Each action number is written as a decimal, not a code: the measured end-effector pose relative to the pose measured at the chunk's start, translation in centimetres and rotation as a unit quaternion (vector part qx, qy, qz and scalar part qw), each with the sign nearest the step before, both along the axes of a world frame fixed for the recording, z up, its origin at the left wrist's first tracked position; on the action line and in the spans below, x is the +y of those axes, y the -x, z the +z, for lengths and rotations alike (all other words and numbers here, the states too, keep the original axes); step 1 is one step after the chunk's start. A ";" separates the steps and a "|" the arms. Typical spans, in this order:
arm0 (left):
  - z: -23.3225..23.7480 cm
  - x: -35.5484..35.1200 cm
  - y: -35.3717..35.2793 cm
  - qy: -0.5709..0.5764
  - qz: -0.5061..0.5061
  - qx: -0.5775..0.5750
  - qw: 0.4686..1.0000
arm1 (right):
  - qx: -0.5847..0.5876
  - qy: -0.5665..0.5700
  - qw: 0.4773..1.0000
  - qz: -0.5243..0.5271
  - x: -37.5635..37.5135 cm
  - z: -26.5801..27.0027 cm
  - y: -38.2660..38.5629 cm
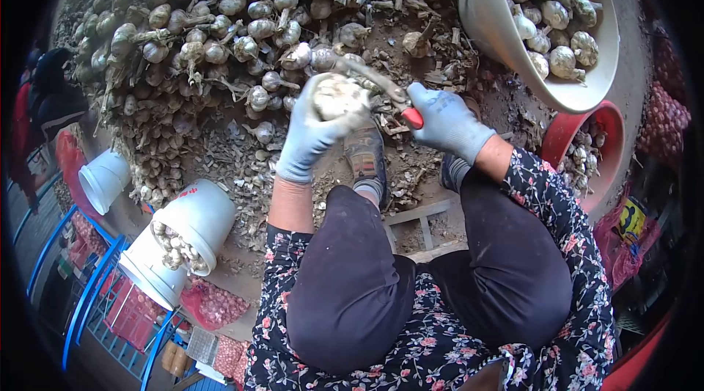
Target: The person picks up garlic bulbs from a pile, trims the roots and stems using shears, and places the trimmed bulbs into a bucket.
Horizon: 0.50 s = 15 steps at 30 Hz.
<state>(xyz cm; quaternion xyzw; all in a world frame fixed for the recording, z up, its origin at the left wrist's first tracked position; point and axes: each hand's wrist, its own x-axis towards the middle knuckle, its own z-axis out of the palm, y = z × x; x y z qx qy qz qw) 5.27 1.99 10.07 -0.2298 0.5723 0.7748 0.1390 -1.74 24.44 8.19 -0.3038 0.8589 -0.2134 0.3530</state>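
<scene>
Left hand [312, 130], gloved: fingers curled round garlic [339, 100], palm side up, probably cradling it so the top stays exposed. Garlic sits above the left shoe [364, 156], between the heap and the knees; blurred, can't tell if it's one bulb or more. Right hand [449, 121], gloved: gripping shears by the red handle, blades angled across toward the garlic; contact unclear. Gloves likely guard against dirt and blades. Heap [220, 46] right ahead, presumably for short reaches. Cream bucket [490, 24] with bulbs, right, mouth in view; red tub [618, 143] just below it, also holding garlic. White bucket [202, 211] at left, garlic at its mouth. Buckets both sides, seemingly for easy access.
</scene>
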 end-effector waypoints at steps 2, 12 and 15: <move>-1.4 -1.1 -0.3 0.025 0.016 0.013 0.999 | -0.009 -0.013 0.999 -0.032 0.8 0.9 0.0; -1.6 -0.8 -0.3 0.088 -0.072 -0.016 0.993 | 0.019 -0.083 0.989 0.123 0.8 1.8 0.4; -2.6 0.1 0.2 0.073 -0.075 -0.010 0.994 | -0.022 -0.064 0.997 0.029 2.1 -0.3 -0.2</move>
